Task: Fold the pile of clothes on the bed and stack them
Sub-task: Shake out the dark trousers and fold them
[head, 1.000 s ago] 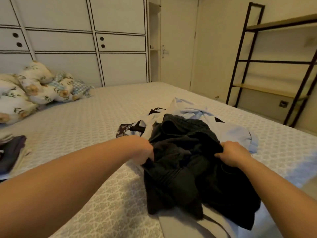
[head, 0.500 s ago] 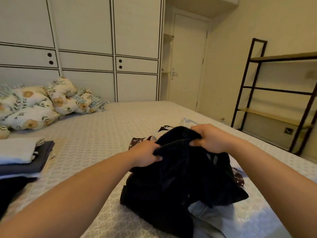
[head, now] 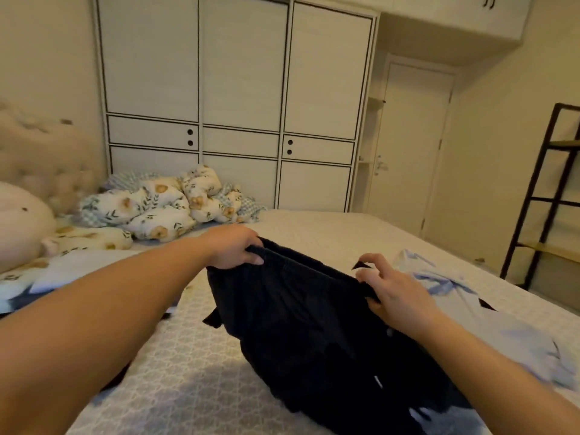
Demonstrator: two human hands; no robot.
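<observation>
A black garment with an elastic waistband [head: 301, 321] hangs stretched between my hands above the bed [head: 188, 372]. My left hand [head: 233, 249] grips the waistband's left end. My right hand [head: 392, 293] pinches the waistband's right end with thumb and fingers. The garment's lower part rests on the remaining pile, where a light blue shirt [head: 445, 281] lies to the right. Behind my left forearm, at the left edge, part of a stack of folded clothes [head: 62, 271] shows.
A floral crumpled duvet [head: 163, 208] and a pillow [head: 22, 221] lie at the head of the bed. White wardrobe doors [head: 238, 105] stand beyond the bed. A dark metal shelf rack [head: 546, 196] stands at the right, next to a closed door [head: 408, 146].
Both hands lifted the black garment off the pile and spread apart along its waistband. The view tilted up and swung left.
</observation>
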